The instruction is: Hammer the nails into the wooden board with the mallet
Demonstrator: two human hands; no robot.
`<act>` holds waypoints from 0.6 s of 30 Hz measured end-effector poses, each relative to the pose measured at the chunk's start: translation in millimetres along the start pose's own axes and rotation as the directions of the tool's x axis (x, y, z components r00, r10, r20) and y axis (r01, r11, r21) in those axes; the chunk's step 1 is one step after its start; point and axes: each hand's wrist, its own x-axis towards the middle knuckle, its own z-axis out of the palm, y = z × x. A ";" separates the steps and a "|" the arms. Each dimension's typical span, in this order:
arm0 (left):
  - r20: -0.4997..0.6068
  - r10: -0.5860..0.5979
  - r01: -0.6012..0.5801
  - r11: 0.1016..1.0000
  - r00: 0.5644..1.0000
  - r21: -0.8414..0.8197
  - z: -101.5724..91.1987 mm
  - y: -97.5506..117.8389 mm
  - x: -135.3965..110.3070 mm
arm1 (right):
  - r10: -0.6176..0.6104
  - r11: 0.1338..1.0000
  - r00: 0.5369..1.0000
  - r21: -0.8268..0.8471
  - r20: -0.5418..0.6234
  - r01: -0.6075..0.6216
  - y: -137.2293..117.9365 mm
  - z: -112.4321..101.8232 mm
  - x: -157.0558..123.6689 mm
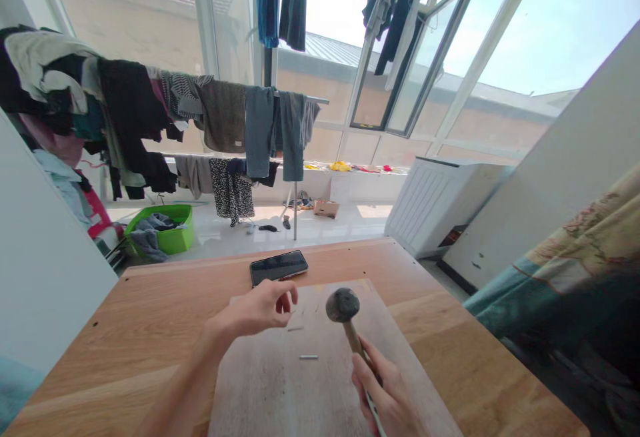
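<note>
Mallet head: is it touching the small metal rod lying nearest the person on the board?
Apart. The head view shows a strip of bare board between the mallet head and the metal rod.

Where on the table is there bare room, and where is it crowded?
Bare wood shows on the table right of the board, and left of the left forearm. The board's near middle, below the nearest metal pin, also looks free. It is crowded farther up: left hand, mallet in the right hand, a thinner piece, the phone just beyond.
</note>
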 end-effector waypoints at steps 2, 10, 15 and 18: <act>0.008 -0.012 0.012 0.999 1.000 -0.043 0.4 -7.2 2.5 | -0.012 1.000 1.000 -0.002 -0.003 0.012 -0.1 1.1 0.5; -0.114 0.025 -0.035 0.995 0.993 -0.089 18.8 -32.7 18.5 | 0.006 1.000 1.000 -0.007 0.001 -0.006 -5.6 7.1 -0.3; -0.109 0.024 -0.033 0.996 0.994 -0.084 17.1 -35.9 16.7 | -0.005 1.000 0.999 0.002 0.039 0.005 -7.3 11.6 -0.1; -0.103 0.039 -0.049 0.994 0.994 -0.098 18.4 -35.3 17.3 | 0.006 1.000 0.999 -0.010 0.036 -0.005 -8.5 14.2 -0.2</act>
